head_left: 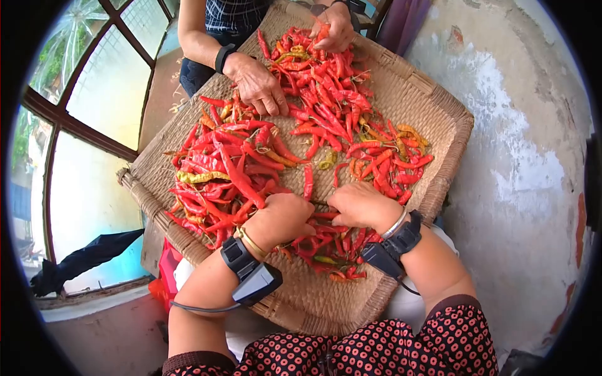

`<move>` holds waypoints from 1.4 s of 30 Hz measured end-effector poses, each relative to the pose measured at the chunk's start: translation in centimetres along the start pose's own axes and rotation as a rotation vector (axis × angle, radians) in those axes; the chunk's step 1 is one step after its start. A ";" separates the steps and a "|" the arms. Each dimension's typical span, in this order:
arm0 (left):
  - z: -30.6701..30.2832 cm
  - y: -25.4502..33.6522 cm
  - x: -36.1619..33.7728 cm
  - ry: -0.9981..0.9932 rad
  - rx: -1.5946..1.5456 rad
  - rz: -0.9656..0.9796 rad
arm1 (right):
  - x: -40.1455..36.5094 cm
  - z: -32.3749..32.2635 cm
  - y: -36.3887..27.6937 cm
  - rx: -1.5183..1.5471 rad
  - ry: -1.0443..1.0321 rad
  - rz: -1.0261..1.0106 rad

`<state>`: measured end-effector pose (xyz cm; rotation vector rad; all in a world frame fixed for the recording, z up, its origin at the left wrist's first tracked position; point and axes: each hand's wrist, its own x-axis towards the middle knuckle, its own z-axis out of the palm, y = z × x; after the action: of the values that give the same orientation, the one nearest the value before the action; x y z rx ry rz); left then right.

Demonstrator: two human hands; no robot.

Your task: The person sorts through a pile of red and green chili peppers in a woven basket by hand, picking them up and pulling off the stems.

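My left hand [280,219] is closed, fingers curled down, at the near edge of a large heap of red chili peppers [219,169]. Facing it, my right hand [364,205] is closed too, thumb and fingers bent toward the left hand. Between the fingertips of both hands shows a red chili pepper [325,215], partly covered by the fingers. Below the hands lies a looser pile of red chilies [323,245] with a few green ones. All of them rest on a woven tray [295,297] with a raised rim.
Across the tray, another person's hands [257,84] work at a far pile of chilies [326,88]. More chilies [392,160] lie at the right. Windows [94,188] and a dark folded umbrella [94,257] are on the left; a peeling wall [514,144] stands on the right.
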<state>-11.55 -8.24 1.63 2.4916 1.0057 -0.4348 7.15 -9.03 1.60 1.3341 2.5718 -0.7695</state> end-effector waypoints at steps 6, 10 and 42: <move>-0.2 0.0 -0.6 -0.047 -0.176 0.127 | 0.2 0.2 0.3 -0.154 -0.026 0.096; -0.7 0.1 -0.9 0.014 -0.278 0.173 | 0.7 0.4 0.7 -0.161 0.097 0.140; 0.2 0.6 -1.4 0.132 -0.064 0.061 | -0.2 -0.8 -1.1 0.077 -0.104 -0.074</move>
<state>-12.15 -9.57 2.23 2.5122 0.9743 -0.2186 6.47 -9.34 2.80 1.1912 2.5459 -0.9345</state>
